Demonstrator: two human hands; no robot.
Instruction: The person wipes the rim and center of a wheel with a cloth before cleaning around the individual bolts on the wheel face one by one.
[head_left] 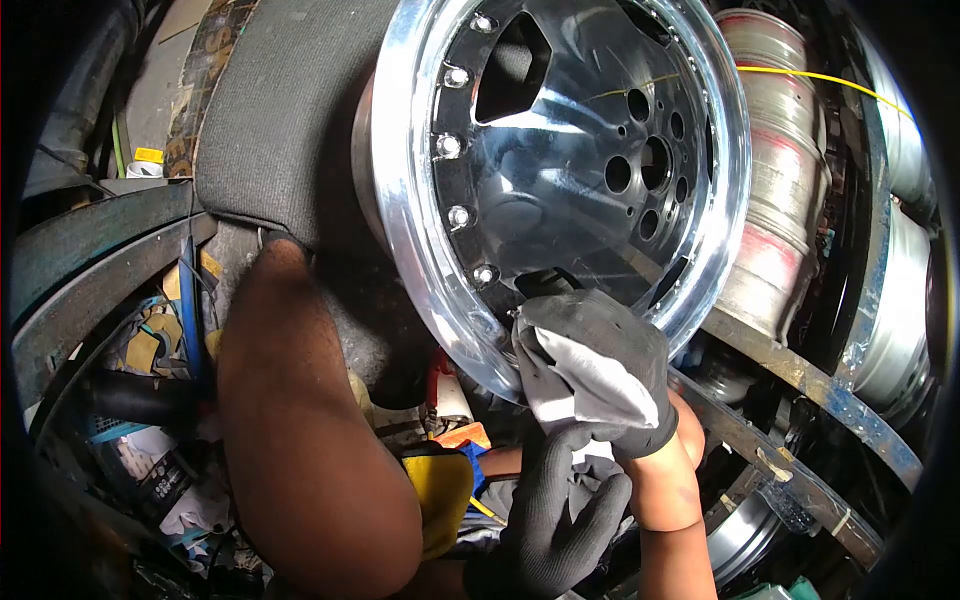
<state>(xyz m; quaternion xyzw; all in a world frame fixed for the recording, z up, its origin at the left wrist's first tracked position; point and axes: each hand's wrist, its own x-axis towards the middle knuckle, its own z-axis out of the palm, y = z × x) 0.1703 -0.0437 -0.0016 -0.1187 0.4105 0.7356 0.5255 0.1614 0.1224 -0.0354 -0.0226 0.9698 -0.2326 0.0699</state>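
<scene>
A polished chrome wheel rim (pixel 420 230) with a dark glossy centre and small bolts around the inner ring stands tilted in front of me. My right hand (pixel 610 350), in a black glove, presses a grey cloth (pixel 585 385) against the rim's lower lip. Just below it is my left hand (pixel 555 520), also in a black glove. Its fingers curl up around the cloth's hanging end. My bare knee (pixel 300 450) is to the left, under the rim.
Grey textured fabric (pixel 280 120) lies behind the rim at upper left. Other metal rims (pixel 780 190) are stacked on rusty painted racks (pixel 800 375) at the right. Rags, a yellow item (pixel 440 490) and scraps clutter the floor. Dark tyres (pixel 90 260) curve along the left.
</scene>
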